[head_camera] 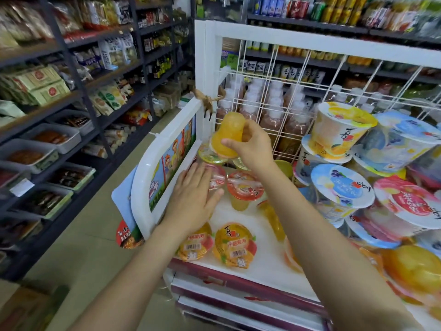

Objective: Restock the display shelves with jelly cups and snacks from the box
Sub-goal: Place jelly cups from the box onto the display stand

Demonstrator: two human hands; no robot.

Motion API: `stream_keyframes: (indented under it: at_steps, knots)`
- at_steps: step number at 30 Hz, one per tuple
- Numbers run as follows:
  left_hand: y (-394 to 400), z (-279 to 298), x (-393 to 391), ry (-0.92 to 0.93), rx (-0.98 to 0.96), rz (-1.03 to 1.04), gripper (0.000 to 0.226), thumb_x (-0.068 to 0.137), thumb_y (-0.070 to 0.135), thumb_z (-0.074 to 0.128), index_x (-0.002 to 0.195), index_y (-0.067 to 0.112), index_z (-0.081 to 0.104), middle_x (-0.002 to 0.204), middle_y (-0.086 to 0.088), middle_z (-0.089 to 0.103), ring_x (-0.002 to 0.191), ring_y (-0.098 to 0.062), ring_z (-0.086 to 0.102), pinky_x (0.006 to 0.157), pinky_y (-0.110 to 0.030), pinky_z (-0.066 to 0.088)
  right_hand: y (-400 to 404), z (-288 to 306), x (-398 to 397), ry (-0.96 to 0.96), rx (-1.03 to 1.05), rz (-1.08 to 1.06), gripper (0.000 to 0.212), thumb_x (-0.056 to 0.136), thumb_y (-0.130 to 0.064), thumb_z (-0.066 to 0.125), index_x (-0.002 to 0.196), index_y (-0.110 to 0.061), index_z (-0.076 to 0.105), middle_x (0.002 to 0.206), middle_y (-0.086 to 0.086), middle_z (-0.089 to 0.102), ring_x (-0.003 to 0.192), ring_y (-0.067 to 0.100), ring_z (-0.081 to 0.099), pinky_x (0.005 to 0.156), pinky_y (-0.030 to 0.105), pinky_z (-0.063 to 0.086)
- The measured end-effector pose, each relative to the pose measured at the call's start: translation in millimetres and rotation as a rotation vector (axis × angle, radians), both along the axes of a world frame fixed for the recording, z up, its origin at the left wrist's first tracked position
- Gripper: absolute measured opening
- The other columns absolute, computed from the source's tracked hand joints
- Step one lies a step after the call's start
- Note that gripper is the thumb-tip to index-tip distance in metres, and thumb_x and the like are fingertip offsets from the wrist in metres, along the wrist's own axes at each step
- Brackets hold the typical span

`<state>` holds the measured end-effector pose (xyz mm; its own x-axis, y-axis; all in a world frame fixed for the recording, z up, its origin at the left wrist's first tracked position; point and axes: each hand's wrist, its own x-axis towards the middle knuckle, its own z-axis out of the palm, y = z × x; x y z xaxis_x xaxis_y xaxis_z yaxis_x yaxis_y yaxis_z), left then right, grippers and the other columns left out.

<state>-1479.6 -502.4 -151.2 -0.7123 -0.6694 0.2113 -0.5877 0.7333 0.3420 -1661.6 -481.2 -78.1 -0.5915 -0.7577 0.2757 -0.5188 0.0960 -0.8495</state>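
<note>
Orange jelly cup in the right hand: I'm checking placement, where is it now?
The inverted orange jelly cup is upper centre, held by the right hand over the white shelf's back-left corner, before the wire grid.

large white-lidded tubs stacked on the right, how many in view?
About 6: yellow tub, blue-lidded tub beside it, blueberry-lid tub, red-lid tub, two partly hidden ones. More may be hidden.

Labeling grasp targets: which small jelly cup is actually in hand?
The upside-down orange jelly cup, gripped by the right hand at the shelf's back-left corner. The other small cups rest on the shelf.
</note>
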Motion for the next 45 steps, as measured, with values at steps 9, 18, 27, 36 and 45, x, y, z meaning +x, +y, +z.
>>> stream_keyframes:
  at_steps: [9, 18, 27, 36, 45]
  knots:
    - [1.2, -9.1, -2.7, -0.091, -0.051, 0.044, 0.083, 0.092, 0.066, 0.005, 0.159, 0.018, 0.011, 0.168, -0.001, 0.004, 0.154, -0.014, -0.005, 0.123, -0.037, -0.003, -41.8, -13.4, -1.5, 0.097, 0.122, 0.077, 0.062, 0.082, -0.032, 0.081, 0.135, -0.014, 0.057, 0.124, 0.004, 0.067, 0.113, 0.018, 0.063, 0.097, 0.038, 0.053]
    - [-0.8, -4.7, -4.3, -0.099, -0.074, 0.035, 0.084, 0.092, 0.066, 0.005, 0.157, 0.015, 0.021, 0.166, -0.006, 0.016, 0.154, -0.019, 0.005, 0.122, -0.045, 0.002, -21.0, -16.0, -4.9, 0.220, 0.172, 0.047, 0.071, 0.083, -0.027, 0.079, 0.145, -0.011, 0.048, 0.143, 0.005, 0.055, 0.132, 0.018, 0.050, 0.112, 0.033, 0.038]
    - [-0.8, 13.4, -45.7, -0.114, -0.088, -0.237, 0.073, 0.092, 0.067, 0.011, 0.157, 0.034, 0.018, 0.166, 0.001, 0.015, 0.154, -0.018, 0.007, 0.124, -0.046, 0.003, 74.0, -59.7, -16.6, 0.188, 0.229, -0.264, 0.041, 0.092, -0.028, 0.066, 0.128, -0.010, 0.060, 0.123, 0.013, 0.059, 0.118, 0.026, 0.052, 0.105, 0.034, 0.040]
    - [-8.4, 8.7, -51.0, -0.191, -0.130, -0.267, 0.091, 0.076, 0.084, 0.007, 0.154, 0.040, 0.026, 0.160, 0.007, 0.033, 0.147, -0.016, 0.029, 0.119, -0.047, 0.011, 68.6, -55.9, -10.1, 0.171, 0.271, -0.149, 0.016, 0.095, -0.019, 0.062, 0.100, -0.012, 0.075, 0.090, 0.001, 0.073, 0.079, 0.010, 0.060, 0.066, 0.020, 0.037]
    - [-9.4, 2.5, -47.8, -0.110, -0.161, -0.254, 0.085, 0.080, 0.082, 0.018, 0.149, 0.039, 0.039, 0.152, 0.008, 0.046, 0.139, -0.015, 0.041, 0.114, -0.044, 0.016, 79.4, -59.3, 0.2, 0.180, 0.210, -0.223, 0.023, 0.096, -0.034, 0.062, 0.096, -0.015, 0.074, 0.080, -0.002, 0.072, 0.075, 0.012, 0.064, 0.068, 0.028, 0.048]
